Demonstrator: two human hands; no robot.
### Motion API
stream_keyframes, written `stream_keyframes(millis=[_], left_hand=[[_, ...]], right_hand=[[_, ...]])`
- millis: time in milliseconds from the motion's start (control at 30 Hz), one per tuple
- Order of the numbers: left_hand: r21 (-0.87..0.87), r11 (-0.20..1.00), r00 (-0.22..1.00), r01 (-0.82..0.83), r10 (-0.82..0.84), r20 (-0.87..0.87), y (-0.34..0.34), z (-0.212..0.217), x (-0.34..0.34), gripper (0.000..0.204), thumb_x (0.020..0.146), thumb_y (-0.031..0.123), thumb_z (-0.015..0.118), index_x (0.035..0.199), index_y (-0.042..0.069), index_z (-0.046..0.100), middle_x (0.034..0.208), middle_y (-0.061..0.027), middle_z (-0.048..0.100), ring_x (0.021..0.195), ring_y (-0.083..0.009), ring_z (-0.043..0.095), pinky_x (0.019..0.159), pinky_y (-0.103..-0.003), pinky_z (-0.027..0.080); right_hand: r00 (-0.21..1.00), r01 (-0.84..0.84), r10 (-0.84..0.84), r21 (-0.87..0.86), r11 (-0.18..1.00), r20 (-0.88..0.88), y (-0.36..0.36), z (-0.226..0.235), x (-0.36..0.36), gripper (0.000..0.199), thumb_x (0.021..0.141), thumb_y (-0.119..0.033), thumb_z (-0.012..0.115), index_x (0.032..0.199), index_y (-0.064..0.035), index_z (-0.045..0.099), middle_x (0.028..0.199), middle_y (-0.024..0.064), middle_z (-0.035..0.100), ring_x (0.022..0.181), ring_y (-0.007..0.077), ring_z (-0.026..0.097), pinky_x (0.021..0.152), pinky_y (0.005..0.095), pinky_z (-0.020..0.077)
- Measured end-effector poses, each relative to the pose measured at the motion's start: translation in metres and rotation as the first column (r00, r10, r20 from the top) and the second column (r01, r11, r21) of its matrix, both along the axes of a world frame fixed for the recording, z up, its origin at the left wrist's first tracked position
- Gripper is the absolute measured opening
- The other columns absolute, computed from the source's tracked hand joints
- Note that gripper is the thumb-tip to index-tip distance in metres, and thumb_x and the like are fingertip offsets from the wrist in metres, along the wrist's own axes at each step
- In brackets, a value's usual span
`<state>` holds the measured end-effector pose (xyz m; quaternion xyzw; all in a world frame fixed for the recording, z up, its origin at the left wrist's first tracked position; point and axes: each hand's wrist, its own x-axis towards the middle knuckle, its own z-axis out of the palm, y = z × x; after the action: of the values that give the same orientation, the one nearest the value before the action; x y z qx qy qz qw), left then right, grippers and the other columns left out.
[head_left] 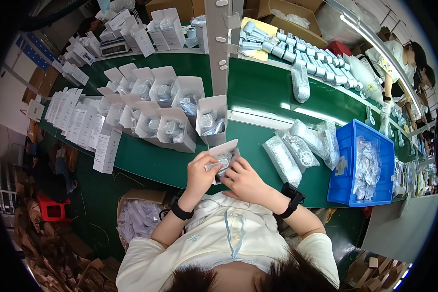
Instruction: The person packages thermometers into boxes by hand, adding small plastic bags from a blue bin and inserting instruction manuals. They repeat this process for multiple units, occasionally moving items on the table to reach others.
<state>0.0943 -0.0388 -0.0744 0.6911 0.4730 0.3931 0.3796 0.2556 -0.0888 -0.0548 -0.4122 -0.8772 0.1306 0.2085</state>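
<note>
Hands meet at the near edge of the green bench [258, 92], just in front of the person's chest. The left hand [199, 171] is curled about the left side of a small white carton [224, 150], fingers closed on it, the carton's flap standing open and tilted up. The right hand [243, 181] is half closed against the carton's right side, its fingertips on a clear plastic bag [220, 162] with a small grey part in it, which sits at the carton's mouth. Both wrists wear black bands.

Just beyond the hands, toward the middle of the bench, stands a cluster of open white cartons [168, 119], each with a bagged part inside. To their left, along the left end of the bench, a row of flat white folded cartons [75, 119] leans together. To the right of the hands lie several clear bagged bundles [299, 148], and beside them, at the near right edge, a blue bin [345, 168] holds more bags. Along the far edge rows of grey cylindrical parts [301, 51] are lined up.
</note>
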Motion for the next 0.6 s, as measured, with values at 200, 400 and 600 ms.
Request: stream_keyframes(millis=[200, 400, 600], left_hand=[[0.036, 0.999, 1.000, -0.003, 0.002, 0.029, -0.004, 0.005, 0.005, 0.011, 0.063, -0.002, 0.066, 0.070, -0.003, 0.057, 0.078, -0.0105, 0.059, 0.067, -0.0230, 0.058, 0.058, -0.029, 0.044], [0.119, 0.991, 0.997, 0.065, -0.068, 0.023, 0.010, 0.024, 0.064, 0.012, 0.070, -0.002, 0.060, 0.081, -0.002, 0.056, 0.090, -0.0143, 0.056, 0.077, -0.0298, 0.058, 0.064, -0.033, 0.046], [0.146, 0.989, 0.992, 0.003, 0.016, -0.126, 0.024, -0.009, 0.094, 0.027, 0.075, -0.001, 0.053, 0.101, 0.000, 0.049, 0.114, -0.0160, 0.045, 0.096, -0.0325, 0.053, 0.078, -0.038, 0.045]], right_hand=[[0.840, 0.336, -0.291, 0.020, 0.942, -0.458, 0.055, 0.013, 0.099, 0.034, 0.071, -0.002, 0.057, 0.105, -0.0049, 0.056, 0.107, 0.0094, 0.057, 0.104, 0.0281, 0.050, 0.089, 0.0356, 0.0386], [0.436, 0.900, -0.897, 0.036, 0.435, -0.067, 0.176, -0.105, 0.274, 0.067, 0.069, -0.025, 0.065, 0.129, -0.0160, 0.035, 0.123, 0.0238, 0.039, 0.112, 0.0374, 0.038, 0.094, 0.0456, 0.0302], [0.349, 0.937, -0.917, -0.075, 0.341, 0.196, 0.231, -0.186, 0.312, 0.076, 0.062, -0.030, 0.073, 0.127, -0.0280, 0.035, 0.128, 0.0294, 0.025, 0.110, 0.0444, 0.038, 0.089, 0.0449, 0.0381]])
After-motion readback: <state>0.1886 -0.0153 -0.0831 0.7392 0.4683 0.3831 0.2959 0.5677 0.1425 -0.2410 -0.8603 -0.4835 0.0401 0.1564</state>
